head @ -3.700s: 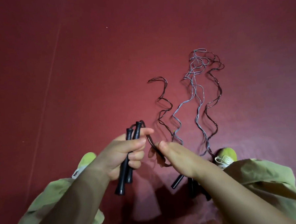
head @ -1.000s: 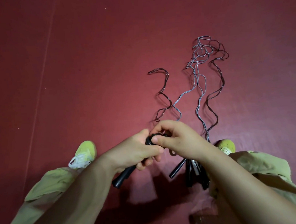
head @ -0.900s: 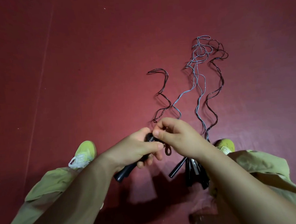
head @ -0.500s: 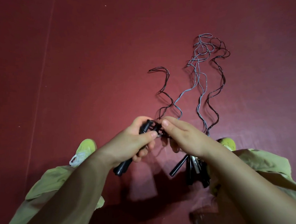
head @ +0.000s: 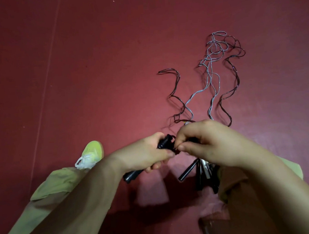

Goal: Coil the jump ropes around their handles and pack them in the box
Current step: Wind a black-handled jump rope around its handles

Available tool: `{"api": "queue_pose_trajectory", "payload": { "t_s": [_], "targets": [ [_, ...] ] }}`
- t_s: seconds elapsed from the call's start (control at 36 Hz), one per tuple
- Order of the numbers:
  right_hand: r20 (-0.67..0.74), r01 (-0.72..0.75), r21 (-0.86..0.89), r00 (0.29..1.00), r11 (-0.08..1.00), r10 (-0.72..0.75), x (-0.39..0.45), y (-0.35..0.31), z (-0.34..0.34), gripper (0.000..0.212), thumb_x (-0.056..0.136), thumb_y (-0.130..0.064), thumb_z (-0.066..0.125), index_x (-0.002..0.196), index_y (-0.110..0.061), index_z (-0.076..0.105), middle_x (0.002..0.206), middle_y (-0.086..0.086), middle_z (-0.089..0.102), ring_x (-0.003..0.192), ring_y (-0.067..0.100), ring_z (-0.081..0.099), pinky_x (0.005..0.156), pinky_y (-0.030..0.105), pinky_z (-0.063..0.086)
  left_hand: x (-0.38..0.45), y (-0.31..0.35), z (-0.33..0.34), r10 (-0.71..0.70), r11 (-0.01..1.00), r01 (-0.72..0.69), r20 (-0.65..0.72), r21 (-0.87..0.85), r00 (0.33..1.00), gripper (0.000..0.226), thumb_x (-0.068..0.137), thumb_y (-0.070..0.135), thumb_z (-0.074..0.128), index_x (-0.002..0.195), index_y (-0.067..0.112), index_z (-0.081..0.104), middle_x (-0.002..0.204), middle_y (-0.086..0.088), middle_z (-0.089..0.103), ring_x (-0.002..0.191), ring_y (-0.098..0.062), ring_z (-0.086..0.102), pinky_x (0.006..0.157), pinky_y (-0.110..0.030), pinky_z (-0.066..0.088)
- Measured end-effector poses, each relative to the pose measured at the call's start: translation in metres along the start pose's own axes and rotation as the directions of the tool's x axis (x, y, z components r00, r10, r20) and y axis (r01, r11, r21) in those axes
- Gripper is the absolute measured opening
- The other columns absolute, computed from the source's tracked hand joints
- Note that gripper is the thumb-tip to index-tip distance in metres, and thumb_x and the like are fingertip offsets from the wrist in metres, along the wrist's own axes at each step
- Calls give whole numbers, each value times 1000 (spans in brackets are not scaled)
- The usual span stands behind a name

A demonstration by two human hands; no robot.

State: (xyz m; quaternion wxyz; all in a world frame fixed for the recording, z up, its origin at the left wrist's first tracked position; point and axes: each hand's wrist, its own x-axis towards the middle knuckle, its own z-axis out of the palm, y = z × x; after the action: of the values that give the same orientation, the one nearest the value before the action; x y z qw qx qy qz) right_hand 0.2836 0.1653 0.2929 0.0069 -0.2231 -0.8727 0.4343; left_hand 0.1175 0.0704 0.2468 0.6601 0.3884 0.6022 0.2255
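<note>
My left hand point(head: 145, 153) grips a pair of black jump rope handles point(head: 165, 144) held together, their lower ends point(head: 131, 176) sticking out below my fist. My right hand point(head: 210, 144) pinches the dark rope point(head: 174, 83) right at the top of those handles. The rest of that dark rope trails away in waves across the red floor. Beside it lie a grey rope point(head: 210, 74) and another dark rope point(head: 235, 80), loose and tangled at the far end. More black handles point(head: 197, 170) lie on the floor under my right wrist. No box is clearly seen.
The red floor point(head: 93, 66) stretches all around, with a thin seam line point(head: 46, 83) on the left. My green shoe point(head: 91, 154) and green trouser legs point(head: 51, 186) frame the lower view. A dark brown edge point(head: 209, 226) shows at the bottom right.
Since 3.7 s ago my right hand has come up to the handle tops and wound the dark rope there. The loose dark rope on the floor has become shorter.
</note>
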Motion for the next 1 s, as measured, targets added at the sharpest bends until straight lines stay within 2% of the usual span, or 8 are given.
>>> {"api": "queue_pose_trajectory", "payload": {
  "t_s": [0.11, 0.19, 0.28, 0.39, 0.58, 0.75, 0.89, 1.0],
  "targets": [
    [20, -48, 196, 999, 979, 45, 4, 3, -4, 26, 83, -6, 70, 74, -29, 61, 64, -17, 60, 61, -3, 55, 59, 10, 40, 0, 3, 17, 7, 999, -2, 161, -32, 987, 21, 79, 25, 63, 93, 24, 47, 72, -10, 48, 54, -12, 42, 44, -22, 34],
    [21, -97, 303, 995, 948, 95, 8, 8, -4, 25, 81, -10, 75, 79, -28, 58, 68, -14, 60, 63, 4, 54, 61, 23, 46, 1, 5, 23, 42, 998, -33, 203, -45, 978, 21, 89, 9, 61, 83, 23, 47, 57, 7, 52, 50, -6, 42, 45, -21, 33],
    [71, -155, 380, 988, 912, 138, 12, 14, 2, 25, 76, -11, 79, 81, -21, 57, 71, -2, 58, 65, 12, 50, 60, 31, 43, -1, 8, 31, 79, 996, -68, 239, -53, 968, 24, 76, 23, 72, 75, 18, 49, 48, 9, 47, 46, -8, 39, 43, -20, 33],
    [58, -213, 639, 972, 739, 229, 17, 22, 12, 26, 71, -12, 77, 65, -13, 52, 56, -2, 48, 50, 8, 41, 47, 20, 33, -3, 12, 36, 142, 965, -90, 204, -246, 969, 24, 77, 30, 57, 74, 9, 45, 45, 7, 49, 38, -2, 37, 38, -15, 28],
    [-2, -203, 839, 926, 505, 376, 24, 27, 26, 38, 82, -34, 68, 63, -8, 48, 54, 8, 44, 49, 17, 37, 47, 27, 26, -5, 14, 28, 154, 881, -119, 41, -457, 987, 39, 79, 31, 54, 104, 2, 46, 61, 0, 54, 41, -7, 37, 36, -16, 28],
    [-80, -197, 639, 944, 744, 319, 21, 13, 16, 41, 100, -41, 33, 95, -17, 66, 70, 4, 56, 50, 3, 46, 46, 9, 34, -5, 18, 9, 116, 794, -154, -102, -588, 988, 29, 83, 30, 65, 94, 7, 53, 61, 0, 54, 44, -7, 38, 37, -17, 25],
    [-61, -213, 533, 956, 819, 288, 19, 12, 21, 26, 101, -31, 45, 85, -22, 63, 62, -15, 57, 54, -2, 48, 53, 11, 37, -3, 18, 4, 78, 852, -178, -217, -491, 973, 16, 91, 13, 56, 105, 15, 47, 59, 2, 59, 45, -8, 44, 39, -19, 28],
    [-137, -214, 487, 939, 847, 316, 22, 13, 30, 29, 99, -24, 49, 71, -23, 57, 55, -10, 53, 48, 2, 43, 50, 14, 36, -2, 15, 0, 60, 867, -160, -220, -472, 974, 70, 88, 7, 60, 145, 23, 23, 62, -1, 64, 48, -12, 48, 39, -20, 32]
  ]
}}
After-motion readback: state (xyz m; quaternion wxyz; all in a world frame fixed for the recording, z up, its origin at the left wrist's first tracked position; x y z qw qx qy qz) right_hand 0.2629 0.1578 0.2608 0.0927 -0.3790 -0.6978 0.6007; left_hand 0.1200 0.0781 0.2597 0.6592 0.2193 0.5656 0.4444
